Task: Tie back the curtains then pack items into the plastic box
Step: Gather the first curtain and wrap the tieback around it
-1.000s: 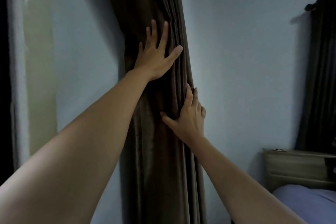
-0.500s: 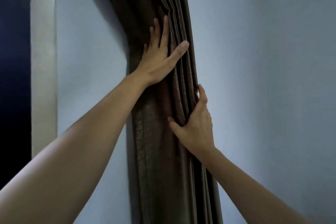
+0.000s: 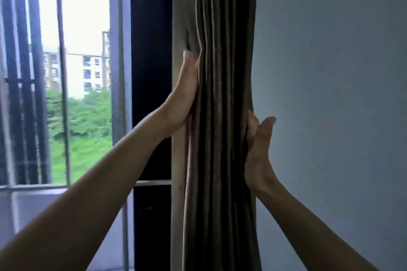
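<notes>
The brown curtain [image 3: 220,94] hangs gathered into a narrow bundle of folds between the window and the wall. My left hand [image 3: 184,97] grips the bundle's left edge, thumb up along the front and fingers hidden behind the folds. My right hand [image 3: 257,152] presses against the right edge a little lower. Its fingers lie straight up along the cloth and partly behind it, and its thumb sticks out to the right, off the cloth. No tie-back and no plastic box are in view.
A barred window [image 3: 61,72] fills the left side, with trees and buildings outside. A dark frame post [image 3: 152,72] stands just left of the curtain. A plain grey wall [image 3: 330,94] is on the right.
The view swung left and the window came into sight. My left hand moved from lying flat on the curtain's front to its left edge. My right hand shifted to the right edge, squeezing the bundle narrower.
</notes>
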`<state>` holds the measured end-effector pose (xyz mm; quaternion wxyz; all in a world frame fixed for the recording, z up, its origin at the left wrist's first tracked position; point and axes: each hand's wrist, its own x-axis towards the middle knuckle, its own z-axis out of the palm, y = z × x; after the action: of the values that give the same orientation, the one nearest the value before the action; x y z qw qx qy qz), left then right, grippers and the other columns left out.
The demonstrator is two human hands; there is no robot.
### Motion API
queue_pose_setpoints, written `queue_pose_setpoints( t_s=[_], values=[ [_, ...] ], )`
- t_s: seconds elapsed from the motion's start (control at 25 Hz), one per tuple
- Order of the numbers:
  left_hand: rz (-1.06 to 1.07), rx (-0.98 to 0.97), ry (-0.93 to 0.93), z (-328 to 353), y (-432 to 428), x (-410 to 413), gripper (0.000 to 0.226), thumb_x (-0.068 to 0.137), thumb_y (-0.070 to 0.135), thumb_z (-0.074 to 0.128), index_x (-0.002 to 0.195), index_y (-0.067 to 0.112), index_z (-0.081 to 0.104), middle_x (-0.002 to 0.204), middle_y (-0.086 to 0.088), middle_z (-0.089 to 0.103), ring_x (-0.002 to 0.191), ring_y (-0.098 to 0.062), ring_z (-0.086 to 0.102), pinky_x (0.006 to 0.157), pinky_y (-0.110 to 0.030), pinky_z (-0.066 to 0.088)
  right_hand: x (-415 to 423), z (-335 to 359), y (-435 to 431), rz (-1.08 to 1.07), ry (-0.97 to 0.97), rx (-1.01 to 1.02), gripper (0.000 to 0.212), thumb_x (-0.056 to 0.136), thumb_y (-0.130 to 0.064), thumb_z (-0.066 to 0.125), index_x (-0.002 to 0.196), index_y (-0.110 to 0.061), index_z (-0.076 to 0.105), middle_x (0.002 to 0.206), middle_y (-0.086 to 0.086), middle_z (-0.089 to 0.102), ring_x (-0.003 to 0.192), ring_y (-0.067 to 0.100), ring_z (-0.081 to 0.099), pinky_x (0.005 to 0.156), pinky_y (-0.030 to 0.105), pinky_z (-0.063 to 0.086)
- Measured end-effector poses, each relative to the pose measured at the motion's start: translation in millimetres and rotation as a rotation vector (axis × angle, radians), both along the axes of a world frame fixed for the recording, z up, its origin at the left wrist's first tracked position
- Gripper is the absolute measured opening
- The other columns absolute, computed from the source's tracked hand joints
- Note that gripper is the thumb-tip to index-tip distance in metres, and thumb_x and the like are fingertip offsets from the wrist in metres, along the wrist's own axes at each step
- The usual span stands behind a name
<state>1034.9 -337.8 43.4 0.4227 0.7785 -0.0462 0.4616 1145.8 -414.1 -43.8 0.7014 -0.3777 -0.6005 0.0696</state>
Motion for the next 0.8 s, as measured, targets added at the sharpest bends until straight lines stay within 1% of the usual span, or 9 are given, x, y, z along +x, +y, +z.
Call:
queue_pose_setpoints(
  t_s=[0.08,0.16,0.24,0.32,0.4,0.52,0.64,0.72,0.8],
  values=[
    [-0.022,-0.139,-0.039,-41.0,1.1,-11.4,0.062,0.091,0.061,0.007,0.125,0.035,0.052,0.119,0.013,0.064,0.112,-0.005,0.058,0.091,-0.017,0.047,-9.8,-8.5,-1.9,0.062,0.022,-0.006,0.083,0.064,-0.093,0.024,0.129,-0.047,0.046,0.137,-0.001,0.050,0.131,0.018,0.044,0.113,0.048,0.029],
    [0.045,-0.243,-0.022,-94.0,3.7,-23.0,0.072,0.083,0.071,0.021,0.133,0.027,0.048,0.134,0.009,0.056,0.127,-0.008,0.048,0.107,-0.022,0.037,-18.1,-21.3,-4.5,0.097,0.020,-0.026,0.091,0.060,-0.095,0.024,0.134,-0.043,0.041,0.135,-0.007,0.052,0.128,0.012,0.047,0.111,0.043,0.033],
    [0.143,-0.365,0.050,-140.4,-3.2,-39.5,0.066,0.074,0.073,0.026,0.111,0.033,0.065,0.118,0.010,0.067,0.119,-0.007,0.056,0.103,-0.025,0.040,-29.8,-36.7,-6.3,0.090,-0.034,-0.049,0.091,0.062,-0.093,0.022,0.134,-0.040,0.038,0.130,-0.018,0.055,0.123,0.004,0.050,0.104,0.026,0.041],
    [0.222,-0.445,0.101,-169.1,-8.5,-55.5,0.061,0.075,0.075,0.023,0.089,0.042,0.073,0.102,0.010,0.072,0.103,-0.003,0.064,0.087,-0.020,0.046,-47.2,-50.1,-8.0,0.086,-0.059,-0.088,0.085,0.065,-0.091,0.021,0.132,-0.041,0.037,0.127,-0.020,0.055,0.120,-0.002,0.051,0.096,0.012,0.042],
    [0.269,-0.442,0.108,-175.4,-8.0,-73.3,0.061,0.086,0.067,0.014,0.085,0.049,0.072,0.097,0.013,0.070,0.094,0.004,0.064,0.083,-0.016,0.047,-63.5,-55.0,-8.6,0.082,-0.060,-0.082,0.073,0.073,-0.082,0.020,0.128,-0.039,0.039,0.124,-0.025,0.054,0.117,-0.008,0.050,0.091,0.004,0.040],
    [0.318,-0.413,0.021,-157.5,3.6,-103.8,0.060,0.089,0.060,0.014,0.123,0.034,0.057,0.130,0.005,0.059,0.124,-0.005,0.051,0.110,-0.028,0.035,-80.9,-34.9,-11.7,0.065,-0.035,0.059,0.046,0.087,-0.051,0.017,0.119,-0.033,0.044,0.111,-0.037,0.054,0.106,-0.019,0.049,0.087,0.000,0.037],
    [0.589,-0.273,-0.056,-114.3,11.9,-144.4,0.055,0.092,0.053,0.032,0.134,0.022,0.047,0.133,0.002,0.056,0.121,-0.007,0.051,0.111,-0.031,0.033,-93.6,-2.8,-15.0,-0.127,-0.057,0.221,0.034,0.099,-0.041,0.036,0.128,-0.024,0.038,0.132,-0.017,0.044,0.121,-0.009,0.041,0.101,0.007,0.032],
    [0.757,-0.212,-0.065,-82.1,14.9,-167.9,0.054,0.088,0.044,0.050,0.137,0.024,0.039,0.114,0.001,0.066,0.100,-0.010,0.063,0.096,-0.032,0.046,-102.2,15.1,-19.3,-0.317,-0.099,0.330,0.042,0.091,-0.025,0.049,0.131,-0.013,0.039,0.139,0.002,0.037,0.130,0.006,0.035,0.110,0.014,0.027],
    [0.852,-0.143,0.012,-59.2,19.2,-184.9,0.062,0.082,0.035,0.059,0.138,0.029,0.033,0.103,-0.001,0.069,0.089,-0.016,0.068,0.085,-0.036,0.054,-117.5,26.4,-20.7,-0.353,-0.197,0.427,0.040,0.087,-0.013,0.052,0.126,-0.005,0.044,0.131,0.004,0.039,0.127,0.011,0.040,0.110,0.022,0.031]
  ],
)
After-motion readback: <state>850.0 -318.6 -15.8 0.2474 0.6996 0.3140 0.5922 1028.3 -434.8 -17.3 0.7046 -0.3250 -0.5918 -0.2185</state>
